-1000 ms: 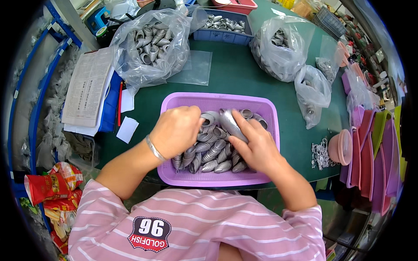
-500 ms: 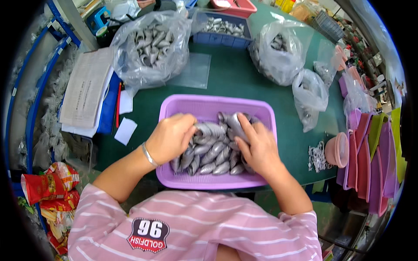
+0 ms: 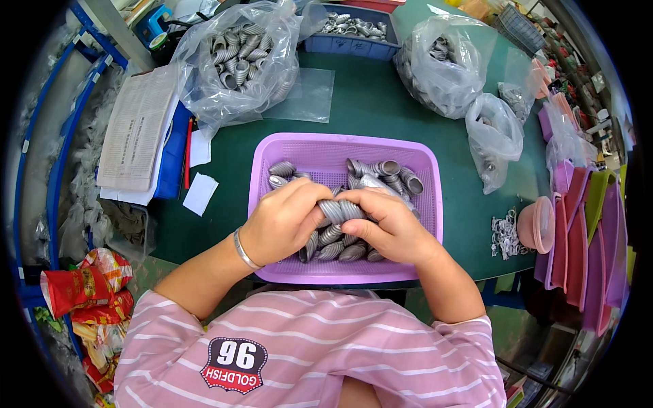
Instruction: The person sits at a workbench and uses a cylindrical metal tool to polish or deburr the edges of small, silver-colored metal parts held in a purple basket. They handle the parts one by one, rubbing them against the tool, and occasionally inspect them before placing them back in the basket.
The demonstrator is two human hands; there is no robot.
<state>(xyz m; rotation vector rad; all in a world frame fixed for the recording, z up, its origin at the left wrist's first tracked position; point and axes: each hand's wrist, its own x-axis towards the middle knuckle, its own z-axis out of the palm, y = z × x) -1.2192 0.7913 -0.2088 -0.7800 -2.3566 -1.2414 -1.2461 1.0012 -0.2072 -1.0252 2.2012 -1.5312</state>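
I have one ridged grey piece (image 3: 341, 212) pinched between the fingertips of my left hand (image 3: 284, 221) and right hand (image 3: 393, 223), above the purple basket (image 3: 326, 158). More grey pieces (image 3: 352, 252) lie heaped inside (my hands block much of the middle). At 11 o'clock an open plastic bag (image 3: 193, 76) is full of them; at 12, a blue bin (image 3: 350, 45) holds small silvery parts. Another bag (image 3: 469, 80) bulges at 1; the smaller bag (image 3: 493, 129) at 2 seems to hold similar pieces. Papers (image 3: 138, 129) lie at 10, a pink cup (image 3: 537, 226) at 3.
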